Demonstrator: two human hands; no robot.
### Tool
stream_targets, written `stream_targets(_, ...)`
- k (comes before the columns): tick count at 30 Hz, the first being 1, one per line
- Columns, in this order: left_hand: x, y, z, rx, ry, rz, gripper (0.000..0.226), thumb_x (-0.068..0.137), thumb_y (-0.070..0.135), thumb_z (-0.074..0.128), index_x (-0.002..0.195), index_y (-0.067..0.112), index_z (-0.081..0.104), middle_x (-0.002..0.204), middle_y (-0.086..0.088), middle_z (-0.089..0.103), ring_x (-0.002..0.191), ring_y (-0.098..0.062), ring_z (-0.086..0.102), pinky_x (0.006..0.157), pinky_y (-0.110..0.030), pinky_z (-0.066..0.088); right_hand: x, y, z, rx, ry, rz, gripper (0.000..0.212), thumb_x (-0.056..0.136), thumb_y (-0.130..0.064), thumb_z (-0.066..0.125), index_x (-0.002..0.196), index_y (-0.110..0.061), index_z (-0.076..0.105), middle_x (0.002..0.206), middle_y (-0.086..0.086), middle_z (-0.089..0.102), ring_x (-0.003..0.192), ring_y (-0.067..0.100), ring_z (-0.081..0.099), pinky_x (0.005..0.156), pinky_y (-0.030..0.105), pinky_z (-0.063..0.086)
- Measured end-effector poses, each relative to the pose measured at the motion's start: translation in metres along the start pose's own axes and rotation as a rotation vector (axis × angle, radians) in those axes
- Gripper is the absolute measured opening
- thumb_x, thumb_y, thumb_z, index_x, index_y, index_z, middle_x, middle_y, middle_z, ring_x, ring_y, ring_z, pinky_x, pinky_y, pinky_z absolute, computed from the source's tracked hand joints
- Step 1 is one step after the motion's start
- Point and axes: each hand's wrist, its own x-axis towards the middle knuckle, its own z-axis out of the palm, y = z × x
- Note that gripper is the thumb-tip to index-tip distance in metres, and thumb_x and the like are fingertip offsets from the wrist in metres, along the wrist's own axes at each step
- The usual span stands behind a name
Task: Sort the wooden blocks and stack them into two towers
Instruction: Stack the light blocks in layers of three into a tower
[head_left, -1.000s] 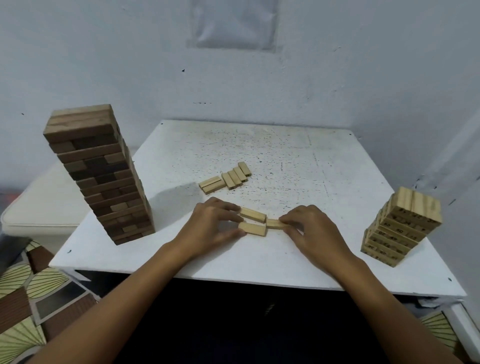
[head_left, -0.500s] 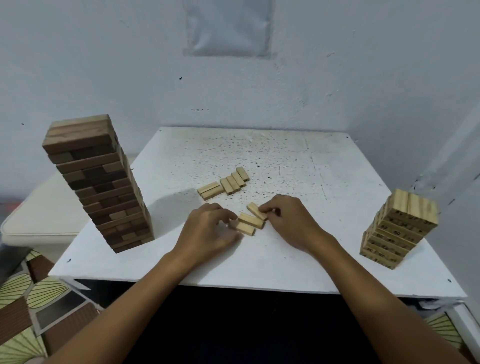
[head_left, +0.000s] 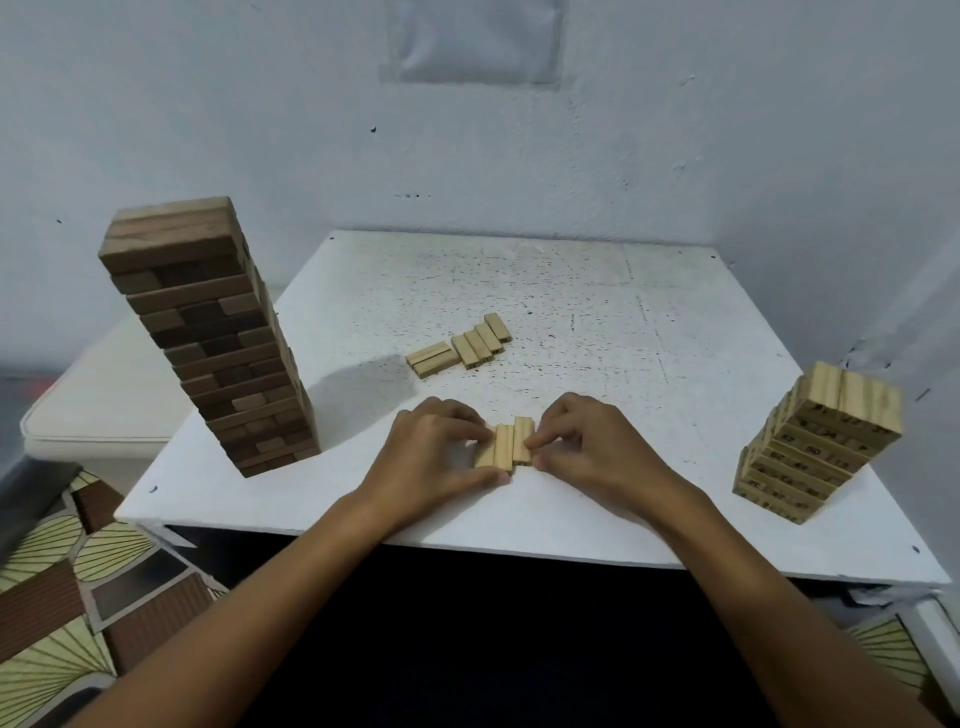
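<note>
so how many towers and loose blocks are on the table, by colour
dark brown tower: 1
light pine tower: 1
light blocks pressed together between the left hand and right hand: 3
light loose blocks further back: about 6
dark loose blocks: 0
Total: 2 towers, about 9 loose blocks

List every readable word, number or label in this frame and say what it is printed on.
"50": side of a block in the short light pine block tower at the table's right edge.
Other dark numbers on that tower's block sides: too blurred to read.
Tall dark brown block tower, loose pine blocks, white table: no visible text.
</note>
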Motion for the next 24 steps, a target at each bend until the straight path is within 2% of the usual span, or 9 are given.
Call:
stream_targets(2, 0.002, -0.004, -0.002, -0.029, -0.009, 0.009, 0.062, 0.058, 0.071, 0.065, 0.094, 0.023, 0.079, 0.101, 0.011, 0.068, 0.099, -0.011, 0.059, 0.089, -0.042, 0.048, -0.004, 0.001, 0.002, 0.007, 0.000, -0.018, 0.010, 0.078, -0.018, 0.075, 0.086, -0.025, 0.077, 0.109, -0.015, 0.059, 0.106, 0.000, 0.047, 0.084, 0.023, 0.041)
stream_targets(5, 0.004, -0.005, -0.004, -0.053, -0.028, 0.015, 0.060, 0.055, 0.072, 0.069, 0.092, 0.025, 0.078, 0.097, 0.017, 0.064, 0.098, -0.009, 0.059, 0.088, -0.039, 0.048, -0.008, 0.001, 0.002, 0.041, -0.005, -0.020, 0.013, 0.076, -0.019, 0.079, 0.084, -0.029, 0.076, 0.125, -0.014, 0.058, 0.117, 0.003, 0.042, 0.094, 0.029, 0.041)
stream_targets(8, 0.006, -0.006, -0.007, -0.049, -0.069, 0.041, 0.065, 0.051, 0.073, 0.072, 0.099, 0.028, 0.075, 0.101, 0.015, 0.066, 0.100, -0.008, 0.057, 0.088, -0.033, 0.047, -0.009, 0.001, 0.001, 0.070, -0.008, -0.009, 0.018, 0.074, -0.018, 0.080, 0.085, -0.032, 0.075, 0.119, -0.017, 0.062, 0.117, -0.001, 0.043, 0.094, 0.030, 0.042)
stream_targets(11, 0.008, -0.009, -0.012, -0.079, -0.129, -0.001, 0.072, 0.047, 0.072, 0.075, 0.112, 0.042, 0.064, 0.110, 0.019, 0.061, 0.106, 0.001, 0.051, 0.090, -0.025, 0.042, -0.009, 0.002, -0.001, 0.072, -0.006, 0.033, 0.033, 0.072, -0.022, 0.080, 0.101, -0.036, 0.071, 0.117, -0.015, 0.059, 0.113, -0.004, 0.048, 0.094, 0.025, 0.042)
stream_targets(13, 0.008, -0.008, -0.015, -0.115, -0.148, -0.022, 0.068, 0.048, 0.068, 0.076, 0.110, 0.048, 0.058, 0.107, 0.022, 0.058, 0.105, 0.004, 0.051, 0.089, -0.021, 0.041, -0.009, 0.002, -0.001, 0.078, -0.006, 0.057, 0.043, 0.071, -0.024, 0.080, 0.109, -0.039, 0.067, 0.115, -0.014, 0.056, 0.110, -0.004, 0.052, 0.094, 0.023, 0.042)
stream_targets(16, 0.008, -0.005, -0.014, -0.164, -0.129, -0.009, 0.057, 0.051, 0.061, 0.076, 0.105, 0.046, 0.062, 0.101, 0.023, 0.062, 0.101, 0.002, 0.054, 0.084, -0.015, 0.041, -0.009, 0.000, -0.001, 0.072, -0.009, 0.070, 0.047, 0.070, -0.025, 0.081, 0.113, -0.039, 0.066, 0.114, -0.013, 0.055, 0.110, -0.003, 0.053, 0.096, 0.025, 0.043)
stream_targets(18, 0.007, -0.005, -0.011, -0.178, -0.119, -0.003, 0.049, 0.053, 0.059, 0.076, 0.098, 0.044, 0.067, 0.102, 0.015, 0.065, 0.099, -0.001, 0.056, 0.083, -0.014, 0.042, -0.009, -0.001, -0.001, 0.070, -0.003, 0.056, 0.041, 0.070, -0.024, 0.082, 0.107, -0.036, 0.070, 0.113, -0.015, 0.057, 0.110, -0.002, 0.052, 0.096, 0.028, 0.044)
stream_targets(20, 0.005, -0.005, -0.008, -0.202, -0.110, 0.013, 0.040, 0.054, 0.057, 0.075, 0.090, 0.041, 0.070, 0.106, 0.016, 0.069, 0.100, -0.003, 0.058, 0.083, -0.015, 0.044, -0.010, -0.001, -0.001, 0.086, 0.006, 0.029, 0.031, 0.069, -0.021, 0.083, 0.097, -0.030, 0.074, 0.108, -0.022, 0.060, 0.110, -0.003, 0.051, 0.097, 0.030, 0.047)
stream_targets(24, 0.005, -0.005, -0.006, -0.175, -0.098, 0.039, 0.039, 0.060, 0.049, 0.075, 0.091, 0.025, 0.079, 0.115, 0.011, 0.068, 0.101, 0.002, 0.060, 0.081, -0.008, 0.042, -0.009, -0.001, 0.000, 0.057, 0.009, -0.012, 0.025, 0.068, -0.023, 0.085, 0.091, -0.025, 0.078, 0.103, -0.023, 0.064, 0.111, 0.000, 0.049, 0.095, 0.037, 0.048)
